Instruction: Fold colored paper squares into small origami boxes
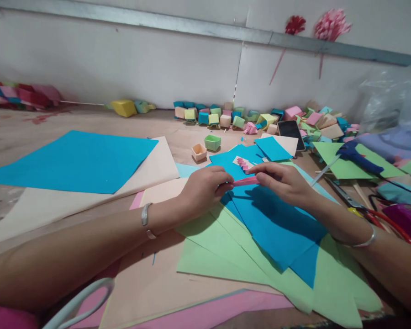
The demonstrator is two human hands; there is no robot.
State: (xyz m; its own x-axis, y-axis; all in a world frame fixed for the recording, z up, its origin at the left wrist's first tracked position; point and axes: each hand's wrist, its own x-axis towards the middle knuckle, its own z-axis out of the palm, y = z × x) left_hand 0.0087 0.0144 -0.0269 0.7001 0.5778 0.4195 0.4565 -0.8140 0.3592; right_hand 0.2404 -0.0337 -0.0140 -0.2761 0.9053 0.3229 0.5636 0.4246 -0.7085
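Observation:
Between my two hands a narrow folded pink paper strip [245, 181] is stretched level over the blue sheets. My left hand [210, 185] pinches its left end, fingers closed. At the other end, my right hand [277, 179] grips the strip between thumb and fingers. Just behind it lies a small white piece with a pink zigzag [243, 164]; I cannot tell whether it is joined to the strip. Blue paper sheets [277, 228] lie below my hands, over light green sheets [219, 256]. A small green paper box [213, 142] and a peach one [199, 152] stand beyond my left hand.
Small coloured paper boxes [213, 119] line the wall. A phone [291, 134], a blue glue gun [359, 156] and orange-handled scissors [349, 198] lie to the right. A large blue sheet [71, 162] is at left; a white scissors handle [82, 306] shows at the bottom left.

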